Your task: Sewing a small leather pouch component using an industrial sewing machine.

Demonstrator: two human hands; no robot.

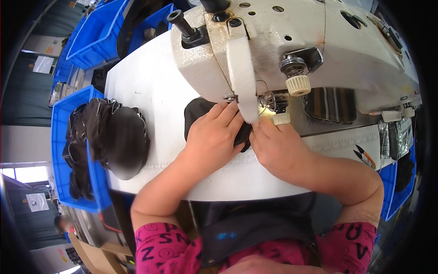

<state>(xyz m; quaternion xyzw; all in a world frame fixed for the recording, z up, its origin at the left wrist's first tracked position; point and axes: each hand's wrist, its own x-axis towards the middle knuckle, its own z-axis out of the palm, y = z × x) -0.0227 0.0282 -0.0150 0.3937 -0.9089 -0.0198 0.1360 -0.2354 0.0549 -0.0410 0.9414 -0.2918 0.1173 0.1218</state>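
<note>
A white sewing machine point(200, 68) stands over the white worktable point(146, 86). Black fabric point(196, 109) lies at its needle area, under my left hand point(212, 134), whose outstretched fingers rest flat on it with the tips at the machine. My right hand point(283, 150) is closed, fingers bent together at the fabric's right edge beside a lit spot below the tension knob point(281, 118); what its fingertips hold is hidden.
A blue bin point(100, 196) of black pieces point(123, 141) is at left, more blue bins point(91, 41) behind it. Striped fabric point(328, 105), orange-handled snips point(365, 157) and clear packets point(399, 137) lie right, beside another bin point(394, 196). A person point(61, 224) is in the left background.
</note>
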